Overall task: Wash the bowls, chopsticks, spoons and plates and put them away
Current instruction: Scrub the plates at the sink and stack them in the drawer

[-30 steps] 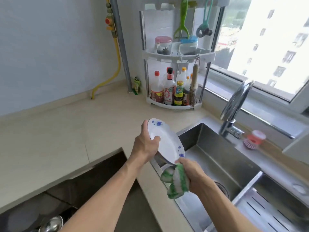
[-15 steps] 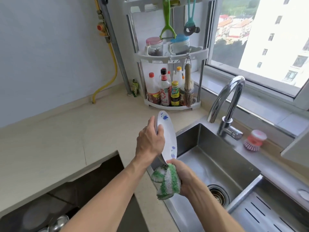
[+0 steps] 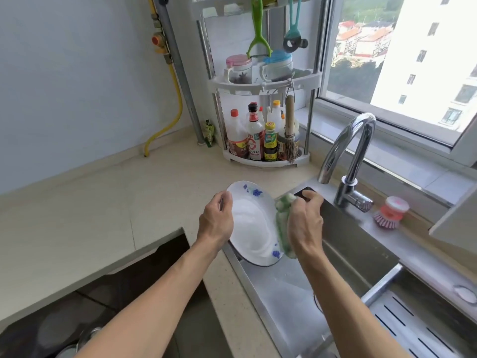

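Honestly, left hand (image 3: 216, 220) grips plate (image 3: 251, 223) rim at 9 o'clock, over sink (image 3: 361, 251) edge; right hand (image 3: 304, 223) clutches sponge (image 3: 282, 223) at 3. Soapy plate could slip, chip on steel.

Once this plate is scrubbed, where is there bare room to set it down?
The beige countertop is bare between the wall, the stove cutout and the sink edge. The sink basin shows bare steel under the plate. Crowded: the corner condiment rack, and the ledge behind the faucet with the pink dish brush.
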The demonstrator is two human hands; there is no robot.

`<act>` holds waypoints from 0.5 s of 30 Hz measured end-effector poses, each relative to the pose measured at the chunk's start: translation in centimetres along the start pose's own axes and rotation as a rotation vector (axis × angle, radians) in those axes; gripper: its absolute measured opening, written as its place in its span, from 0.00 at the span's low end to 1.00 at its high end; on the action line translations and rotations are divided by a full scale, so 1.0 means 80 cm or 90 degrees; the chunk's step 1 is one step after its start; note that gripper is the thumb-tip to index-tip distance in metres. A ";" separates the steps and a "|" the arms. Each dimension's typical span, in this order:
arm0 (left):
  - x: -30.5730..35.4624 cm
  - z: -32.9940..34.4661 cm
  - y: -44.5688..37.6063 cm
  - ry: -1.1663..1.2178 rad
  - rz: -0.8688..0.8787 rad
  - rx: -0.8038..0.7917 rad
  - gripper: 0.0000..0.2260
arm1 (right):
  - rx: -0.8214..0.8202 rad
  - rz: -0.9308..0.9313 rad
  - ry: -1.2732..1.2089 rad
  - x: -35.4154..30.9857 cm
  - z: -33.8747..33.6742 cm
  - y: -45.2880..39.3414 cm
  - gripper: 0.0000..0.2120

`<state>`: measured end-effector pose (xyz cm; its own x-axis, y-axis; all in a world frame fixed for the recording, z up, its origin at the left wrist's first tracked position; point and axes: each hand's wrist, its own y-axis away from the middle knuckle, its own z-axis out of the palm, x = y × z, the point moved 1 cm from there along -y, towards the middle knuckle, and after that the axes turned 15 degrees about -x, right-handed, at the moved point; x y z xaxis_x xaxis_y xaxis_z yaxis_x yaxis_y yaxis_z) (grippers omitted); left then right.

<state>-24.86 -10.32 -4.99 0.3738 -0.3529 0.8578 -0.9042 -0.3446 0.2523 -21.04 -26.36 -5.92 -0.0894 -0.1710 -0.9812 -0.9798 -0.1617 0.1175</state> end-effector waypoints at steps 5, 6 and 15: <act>-0.002 0.001 0.018 0.081 0.032 -0.055 0.22 | -0.231 -0.131 0.202 -0.001 0.050 -0.014 0.21; -0.002 -0.001 0.019 0.112 0.032 -0.048 0.21 | -0.255 -0.200 0.233 0.003 0.061 -0.002 0.20; -0.012 -0.021 0.032 0.038 0.048 -0.053 0.20 | -0.224 -0.255 0.328 0.027 0.067 0.014 0.20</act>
<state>-27.84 -9.39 -4.40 0.2930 -0.3219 0.9003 -0.9444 -0.2443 0.2200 -23.31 -21.69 -8.74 0.4429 -0.4544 -0.7729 -0.7969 -0.5945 -0.1071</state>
